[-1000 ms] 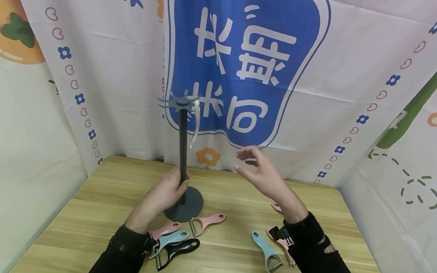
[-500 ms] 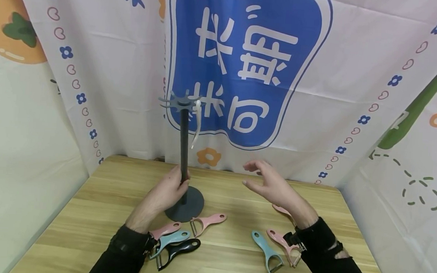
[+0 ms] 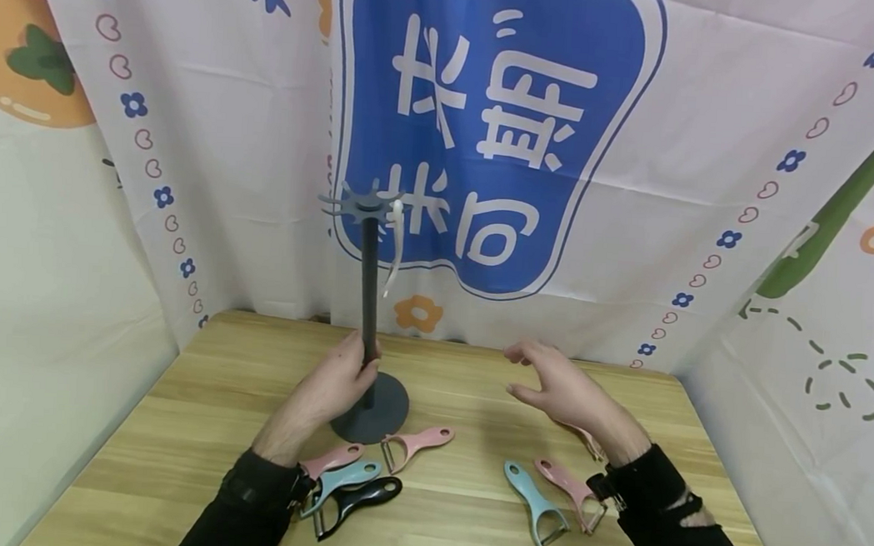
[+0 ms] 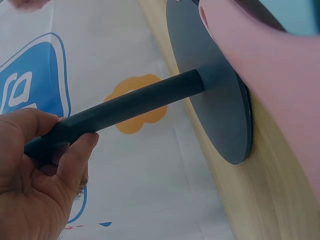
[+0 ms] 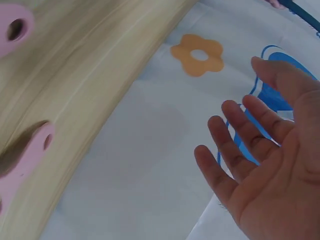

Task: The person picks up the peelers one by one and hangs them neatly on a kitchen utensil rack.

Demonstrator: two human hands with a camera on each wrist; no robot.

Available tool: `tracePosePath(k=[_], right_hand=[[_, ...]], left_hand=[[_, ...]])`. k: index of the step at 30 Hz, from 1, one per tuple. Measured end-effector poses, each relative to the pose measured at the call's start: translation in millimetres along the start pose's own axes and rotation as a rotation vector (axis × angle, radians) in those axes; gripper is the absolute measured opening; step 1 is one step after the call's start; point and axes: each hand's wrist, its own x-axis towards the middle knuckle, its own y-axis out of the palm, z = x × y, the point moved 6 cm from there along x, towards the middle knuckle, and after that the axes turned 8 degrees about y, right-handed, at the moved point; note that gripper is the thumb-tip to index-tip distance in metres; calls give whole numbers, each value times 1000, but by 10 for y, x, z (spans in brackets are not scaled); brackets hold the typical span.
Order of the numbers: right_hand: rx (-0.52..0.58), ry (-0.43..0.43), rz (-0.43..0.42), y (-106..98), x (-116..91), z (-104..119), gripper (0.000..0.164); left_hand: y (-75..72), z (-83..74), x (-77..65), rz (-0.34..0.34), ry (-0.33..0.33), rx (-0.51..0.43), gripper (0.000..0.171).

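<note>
A dark grey stand [image 3: 369, 285] with a round base and a ring of hooks on top stands upright on the table. My left hand [image 3: 336, 375] grips its pole low down, fingers and thumb around it in the left wrist view. A white peeler [image 3: 395, 245], seen edge-on, hangs from a right-hand hook. My right hand [image 3: 561, 385] hovers above the right side of the table, holding nothing, fingers spread and slightly bent in the right wrist view. Below it lie a pink peeler [image 3: 563, 479] and a blue peeler [image 3: 529, 492]; another pink peeler [image 3: 585, 438] is partly hidden by the hand.
Left of centre, a pink peeler [image 3: 422, 442] lies by the stand's base. Nearer my left wrist, a black peeler [image 3: 367, 494], a blue peeler [image 3: 353, 474] and a pink peeler [image 3: 335, 459] lie bunched together. A printed cloth [image 3: 274, 238] hangs behind the wooden table [image 3: 452, 524].
My right hand has moved right and down, away from the stand, uncovering more of the near right pink peeler. My left hand has kept its grip on the pole.
</note>
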Motion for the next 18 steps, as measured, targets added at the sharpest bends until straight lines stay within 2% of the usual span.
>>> tracePosePath(k=[6, 18], right_hand=[[-88, 40, 9, 65, -33, -144, 54], [-188, 51, 25, 178, -116, -423, 50]], left_hand=[[-1, -10, -4, -4, 16, 5, 11], [-8, -3, -13, -8, 13, 13, 12]])
